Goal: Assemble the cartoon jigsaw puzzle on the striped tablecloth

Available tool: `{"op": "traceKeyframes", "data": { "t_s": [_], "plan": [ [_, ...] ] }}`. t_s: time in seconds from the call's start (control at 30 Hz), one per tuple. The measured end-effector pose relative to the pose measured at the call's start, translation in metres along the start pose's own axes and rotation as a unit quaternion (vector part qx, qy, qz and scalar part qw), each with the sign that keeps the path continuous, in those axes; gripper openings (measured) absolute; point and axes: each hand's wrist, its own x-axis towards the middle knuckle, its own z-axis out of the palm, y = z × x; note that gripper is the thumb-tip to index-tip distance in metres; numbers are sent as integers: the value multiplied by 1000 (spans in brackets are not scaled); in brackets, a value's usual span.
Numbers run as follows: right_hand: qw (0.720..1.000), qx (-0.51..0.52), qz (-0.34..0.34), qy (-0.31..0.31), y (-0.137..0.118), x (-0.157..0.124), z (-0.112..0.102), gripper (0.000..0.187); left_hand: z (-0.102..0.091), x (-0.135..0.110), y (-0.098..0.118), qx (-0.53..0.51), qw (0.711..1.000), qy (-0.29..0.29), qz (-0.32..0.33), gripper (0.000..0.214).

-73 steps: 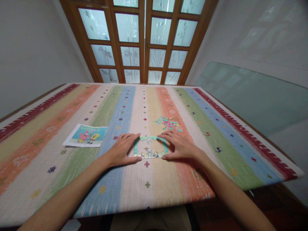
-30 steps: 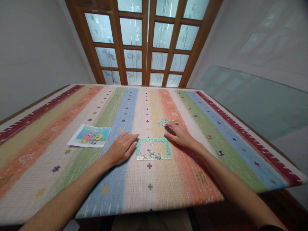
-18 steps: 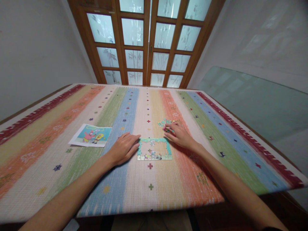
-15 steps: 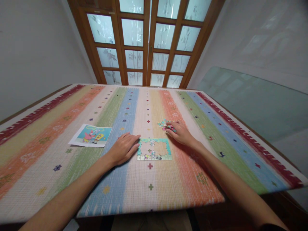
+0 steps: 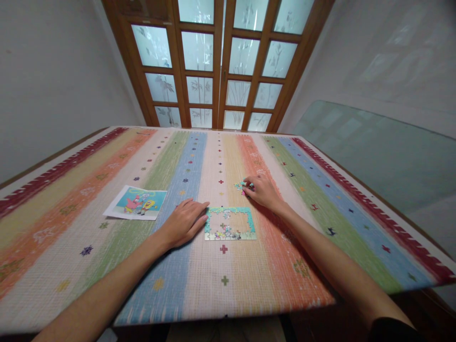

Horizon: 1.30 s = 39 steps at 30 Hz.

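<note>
Head view: the left hand (image 5: 185, 222) lies palm down on the striped cloth (image 5: 206, 285) covering the surface, its fingers loosely extended side by side and the thumb a little apart, gripping nothing. Its index finger and thumb reach the left edge of the partly assembled jigsaw puzzle (image 5: 231, 235); whether they press on it is hard to tell. The right hand (image 5: 257, 189) is curled over the loose puzzle pieces (image 5: 239, 186), thumb and fingers bent down among them, so that part of the heap is hidden; whether it pinches a piece cannot be told.

The puzzle lies flat in front of the person, between the two forearms and nearer the person than the heap. Its border forms a rectangle, turquoise along the top and sides and paler along the bottom, with a few pieces projecting inward at the top and bottom middle; cloth shows through the gap inside. The loose pieces, turquoise with some pink, sit just beyond its upper right corner.

To the left of the left hand, well apart from the puzzle, a printed picture sheet (image 5: 137, 203) of cartoon characters lies slightly askew. Beyond the far edge stand wood-framed doors (image 5: 217, 71) with frosted, plant-patterned panes; a pale glass panel (image 5: 359, 137) is at the right.
</note>
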Motion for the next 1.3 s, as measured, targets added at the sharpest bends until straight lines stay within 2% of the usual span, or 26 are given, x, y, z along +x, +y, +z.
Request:
{"op": "traceKeyframes", "data": {
  "t_s": [0.13, 0.27, 0.5, 0.7, 1.07, 1.2, 1.3],
  "plan": [
    [1000, -3, -1, -13, 1, 3, -3, 23, 0, 0, 1, -1, 1000, -4, 0, 40],
    [1000, 4, 25, 0, 2, 9, -2, 26, -1, 0, 1, -3, 1000, -5, 1, 40],
    [982, 164, 88, 25, -5, 30, 7, 21, 0, 0, 0, -2, 1000, -6, 1, 40],
    [966, 226, 120, 33, -12, 49, 12, 16, 0, 0, 1, -5, 1000, -10, 3, 40],
    [986, 125, 113, 14, -10, 56, 18, 9, 0, -1, -2, 7, 1000, -14, 13, 40],
    [987, 108, 114, 33, -3, 52, 14, 12, 1, -1, -3, 10, 1000, -3, 23, 40],
    [991, 101, 85, 18, 4, 44, 7, 10, 1, -1, -4, 12, 1000, 1, 29, 39]
  ]
}}
